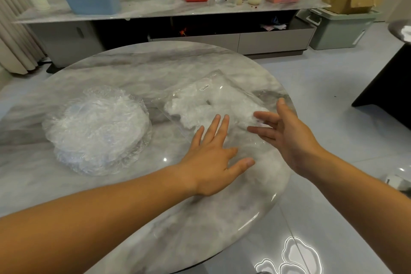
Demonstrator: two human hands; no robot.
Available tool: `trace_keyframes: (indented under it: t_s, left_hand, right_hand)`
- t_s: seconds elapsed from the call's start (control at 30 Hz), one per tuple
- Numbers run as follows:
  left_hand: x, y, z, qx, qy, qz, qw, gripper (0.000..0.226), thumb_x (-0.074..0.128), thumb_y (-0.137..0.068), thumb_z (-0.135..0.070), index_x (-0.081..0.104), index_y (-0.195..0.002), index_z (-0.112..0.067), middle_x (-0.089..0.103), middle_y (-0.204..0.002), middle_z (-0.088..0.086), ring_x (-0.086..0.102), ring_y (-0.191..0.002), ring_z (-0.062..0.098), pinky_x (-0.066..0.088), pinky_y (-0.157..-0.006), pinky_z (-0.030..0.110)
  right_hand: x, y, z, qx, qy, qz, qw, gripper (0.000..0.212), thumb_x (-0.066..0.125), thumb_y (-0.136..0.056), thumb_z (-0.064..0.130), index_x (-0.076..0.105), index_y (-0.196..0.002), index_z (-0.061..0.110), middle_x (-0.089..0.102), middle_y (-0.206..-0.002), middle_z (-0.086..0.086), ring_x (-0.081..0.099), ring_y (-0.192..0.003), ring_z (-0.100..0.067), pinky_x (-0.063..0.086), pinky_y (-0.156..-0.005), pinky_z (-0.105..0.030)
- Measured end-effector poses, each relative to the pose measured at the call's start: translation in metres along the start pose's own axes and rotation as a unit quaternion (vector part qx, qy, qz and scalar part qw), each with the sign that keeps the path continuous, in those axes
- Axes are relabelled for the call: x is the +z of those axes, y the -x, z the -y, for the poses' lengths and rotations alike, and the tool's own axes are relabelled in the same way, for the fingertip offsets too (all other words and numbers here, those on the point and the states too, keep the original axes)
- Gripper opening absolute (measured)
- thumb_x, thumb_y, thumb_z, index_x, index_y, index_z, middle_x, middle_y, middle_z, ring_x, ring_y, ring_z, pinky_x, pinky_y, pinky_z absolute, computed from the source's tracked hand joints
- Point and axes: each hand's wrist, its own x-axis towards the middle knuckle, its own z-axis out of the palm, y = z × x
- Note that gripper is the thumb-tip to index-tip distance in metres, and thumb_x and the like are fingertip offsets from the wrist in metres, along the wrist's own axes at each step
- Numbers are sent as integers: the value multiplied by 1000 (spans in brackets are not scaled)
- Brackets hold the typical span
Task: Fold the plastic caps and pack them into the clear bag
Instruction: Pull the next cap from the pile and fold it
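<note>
Clear bag (224,87) lies flat on the round marble surface (133,69), with crumpled folded caps (195,109) already inside and a white label (205,87) near its far corner. Left hand (211,160) is flat, fingers straight and spread, fingertips on the bag's near part. Right hand (287,135) is at the bag's right side, fingers spread wide, holding nothing; can't tell if it touches the bag. Stack of unfolded plastic caps (95,133) sits left of the bag, apart from it.
</note>
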Motion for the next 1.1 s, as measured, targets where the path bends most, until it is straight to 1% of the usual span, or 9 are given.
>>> trace_keyframes:
  t_s: [0.07,0.17,0.3,0.47,0.6,0.73,0.9,1.03,1.1]
  left_hand:
    - [1,-1,0,-33,10,8,999,93,4,-85,-80,35,-154,-26,-37,-159,0,-43,-141,11,-14,-122,49]
    - [1,5,4,-59,40,1,997,104,1,-78,-83,-6,-160,-19,-36,-159,-4,-38,-143,8,-10,-124,45]
    - [0,22,18,-47,86,-2,995,100,9,-80,-82,-23,-155,-25,-37,-158,-14,-33,-144,0,-6,-125,44]
    - [0,31,29,-54,118,-17,991,101,12,-79,-86,-26,-154,-30,-40,-154,-22,-37,-140,-5,-9,-123,55]
    - [1,37,34,-24,172,-16,985,100,17,-81,-85,-23,-155,-30,-37,-156,-23,-34,-139,-10,-5,-126,38]
    - [0,45,41,-3,181,-25,983,94,21,-86,-78,-17,-157,-29,-32,-159,-23,-30,-139,-14,-7,-124,26]
    - [0,51,56,16,198,-26,980,88,21,-89,-77,-12,-158,-33,-25,-160,-25,-24,-142,-14,-4,-125,32]
    - [0,56,67,13,224,-12,975,89,21,-87,-78,-7,-159,-35,-23,-160,-28,-24,-142,-14,-2,-126,37]
    - [0,59,71,15,225,-5,974,88,23,-87,-78,-7,-159,-35,-22,-160,-28,-23,-142,-13,-2,-126,37]
  right_hand:
    - [4,-1,1,2,-21,16,1000,63,31,-103,60,65,-126,12,68,-127,2,71,-109,-17,45,-111,-40]
    - [8,-4,2,22,-38,16,999,66,31,-103,62,65,-125,11,68,-127,-1,69,-113,-18,47,-110,-42]
    - [9,-6,4,56,-69,32,996,66,29,-101,67,63,-121,14,63,-133,-2,64,-119,-20,47,-109,-47]
    - [25,-5,9,78,-146,112,980,86,29,-95,76,53,-142,8,55,-144,-3,53,-133,-21,46,-108,-55]
    - [52,-11,13,88,-218,143,961,95,29,-91,82,52,-144,6,52,-146,-6,50,-135,-23,46,-107,-49]
    - [73,-22,11,92,-228,133,960,95,27,-90,84,57,-141,8,54,-142,-5,55,-127,-22,46,-103,-41]
    - [90,-36,7,108,-223,112,962,90,32,-89,83,63,-132,9,59,-137,-9,58,-124,-23,46,-92,-36]
    - [96,-38,8,117,-278,42,952,76,51,-92,70,61,-125,2,58,-130,-23,61,-95,-26,50,-75,-33]
    - [97,-38,8,127,-302,21,944,71,56,-93,64,60,-125,0,54,-132,-26,64,-109,-31,55,-80,-35]
